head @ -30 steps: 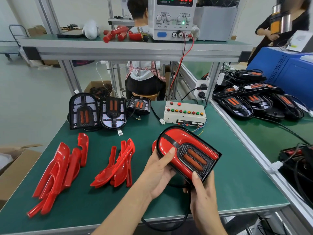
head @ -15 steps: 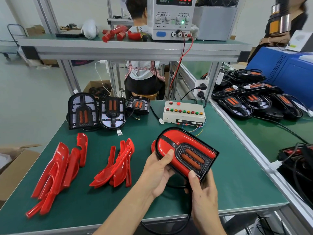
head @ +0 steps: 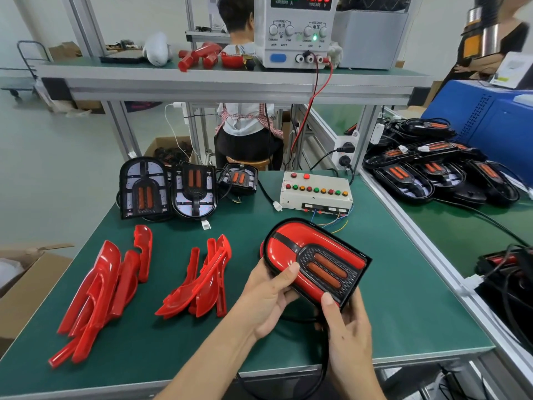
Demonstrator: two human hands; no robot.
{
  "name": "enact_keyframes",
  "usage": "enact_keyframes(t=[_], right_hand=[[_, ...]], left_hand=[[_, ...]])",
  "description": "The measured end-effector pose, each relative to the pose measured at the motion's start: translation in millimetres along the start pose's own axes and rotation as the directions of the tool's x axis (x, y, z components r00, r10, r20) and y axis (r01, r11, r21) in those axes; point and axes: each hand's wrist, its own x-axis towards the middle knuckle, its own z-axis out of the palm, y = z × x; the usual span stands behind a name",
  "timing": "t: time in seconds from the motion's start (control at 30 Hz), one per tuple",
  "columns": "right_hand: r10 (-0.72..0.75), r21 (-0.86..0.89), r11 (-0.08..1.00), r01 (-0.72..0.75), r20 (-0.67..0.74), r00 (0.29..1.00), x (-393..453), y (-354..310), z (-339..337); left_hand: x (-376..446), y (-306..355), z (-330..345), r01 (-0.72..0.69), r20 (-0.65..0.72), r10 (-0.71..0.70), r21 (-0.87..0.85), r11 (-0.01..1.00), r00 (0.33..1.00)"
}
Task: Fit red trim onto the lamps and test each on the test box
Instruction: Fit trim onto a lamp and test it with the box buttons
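Observation:
A black lamp with red trim fitted on it [head: 291, 251] is held tilted above the green table [head: 403, 298]. My left hand [head: 269, 295] grips its left side, thumb on the red trim. My right hand [head: 347, 330] grips its near corner, thumb on the edge. The lamp's black cable hangs down under my hands. The white test box [head: 315, 194] with coloured buttons stands behind the lamp. Two piles of loose red trim pieces lie at the left [head: 103, 287] and in the middle [head: 202, 281]. Three lamps without trim [head: 170, 189] stand at the back left.
A power supply [head: 297, 30] sits on the upper shelf, with red and black leads running down. Several black lamps [head: 432, 174] are heaped on the bench to the right. A cardboard box [head: 17, 284] stands at the left. People are behind the bench.
The lamp and both hands have shifted slightly toward me and left. Nothing else has moved.

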Motion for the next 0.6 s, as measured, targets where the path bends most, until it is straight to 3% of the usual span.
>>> enact_keyframes(t=[0.17,0.4,0.6], right_hand=[[0.0,0.002,1.0,0.0,-0.007,1.0,-2.2,-6.1,-0.3],[0.043,0.057,0.998,-0.041,-0.026,0.999,1.6,-10.0,-1.4],[0.027,0.044,0.999,-0.027,0.017,0.999,-2.7,-6.4,-1.6]], left_hand=[[4.1,-1.1,5.9,-0.056,-0.021,0.057,0.068,0.996,0.998],[2.9,2.8,9.9,-0.001,0.026,0.0,0.072,0.997,1.0],[0.7,3.7,10.6,-0.098,-0.013,0.102,0.186,0.978,0.995]])
